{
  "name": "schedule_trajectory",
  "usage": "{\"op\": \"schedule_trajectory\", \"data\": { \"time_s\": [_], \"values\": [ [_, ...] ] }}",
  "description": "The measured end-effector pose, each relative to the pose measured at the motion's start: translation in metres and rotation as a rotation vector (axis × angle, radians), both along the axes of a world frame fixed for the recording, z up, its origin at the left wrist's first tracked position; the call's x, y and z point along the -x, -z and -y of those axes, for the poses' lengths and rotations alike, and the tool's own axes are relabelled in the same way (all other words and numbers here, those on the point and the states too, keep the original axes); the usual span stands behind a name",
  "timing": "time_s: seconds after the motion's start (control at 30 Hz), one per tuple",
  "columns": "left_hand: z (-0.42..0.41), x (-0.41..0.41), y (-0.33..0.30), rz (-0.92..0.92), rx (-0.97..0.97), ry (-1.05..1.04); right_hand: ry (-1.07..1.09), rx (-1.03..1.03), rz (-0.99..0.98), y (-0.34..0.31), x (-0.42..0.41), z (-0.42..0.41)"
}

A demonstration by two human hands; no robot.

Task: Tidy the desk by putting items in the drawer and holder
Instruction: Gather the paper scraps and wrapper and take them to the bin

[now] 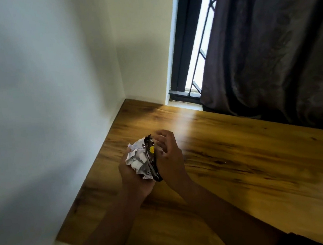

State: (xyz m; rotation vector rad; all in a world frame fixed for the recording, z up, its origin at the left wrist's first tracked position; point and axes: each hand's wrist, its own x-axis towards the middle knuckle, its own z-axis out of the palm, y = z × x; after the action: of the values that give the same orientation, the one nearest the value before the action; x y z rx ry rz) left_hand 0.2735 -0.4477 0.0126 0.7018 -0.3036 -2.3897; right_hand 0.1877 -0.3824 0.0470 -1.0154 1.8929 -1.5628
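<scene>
My left hand (pixel 131 178) cups a wad of crumpled white paper (pixel 137 158) above the wooden desk (pixel 241 163). A dark wrapper (pixel 152 159) with a yellow mark stands on edge between the paper and my right hand (pixel 169 155). The right hand presses against the wrapper's side with its fingers curled over the top. Both hands hover over the desk's left part, near the corner of the walls. No drawer or holder is in view.
A white wall (pixel 43 95) runs along the desk's left edge. A dark curtain (pixel 269 49) hangs over the desk's far right, beside a barred window (pixel 195 58).
</scene>
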Motion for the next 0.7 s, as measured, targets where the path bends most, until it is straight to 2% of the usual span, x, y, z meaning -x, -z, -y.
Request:
{"op": "schedule_trajectory", "data": {
  "time_s": [0.03,0.07,0.13,0.23,0.3,0.37,0.43,0.53,0.7],
  "values": [
    [-0.005,0.003,0.0,-0.057,-0.056,-0.03,0.011,0.018,0.022,0.003,0.002,-0.002],
    [-0.009,0.004,0.002,-0.038,-0.075,-0.035,0.029,0.04,0.038,0.006,0.004,-0.004],
    [-0.015,0.015,-0.001,-0.039,-0.049,0.006,0.078,0.076,0.125,0.008,0.011,-0.008],
    [-0.028,0.032,-0.015,-0.135,0.016,0.104,0.131,0.119,0.294,0.002,0.024,-0.016],
    [-0.04,0.039,-0.025,0.025,0.117,0.142,0.185,0.132,0.454,-0.004,0.034,-0.025],
    [-0.053,0.053,-0.035,0.031,0.129,0.173,0.226,0.143,0.547,-0.011,0.046,-0.038],
    [-0.066,0.07,-0.041,0.042,0.098,0.195,0.263,0.161,0.572,-0.016,0.057,-0.055],
    [-0.084,0.092,-0.035,-0.01,0.017,0.239,0.262,0.206,0.492,-0.02,0.07,-0.086],
    [-0.125,0.131,-0.029,0.017,0.062,0.218,0.286,0.248,0.463,-0.024,0.087,-0.141]
  ]
}}
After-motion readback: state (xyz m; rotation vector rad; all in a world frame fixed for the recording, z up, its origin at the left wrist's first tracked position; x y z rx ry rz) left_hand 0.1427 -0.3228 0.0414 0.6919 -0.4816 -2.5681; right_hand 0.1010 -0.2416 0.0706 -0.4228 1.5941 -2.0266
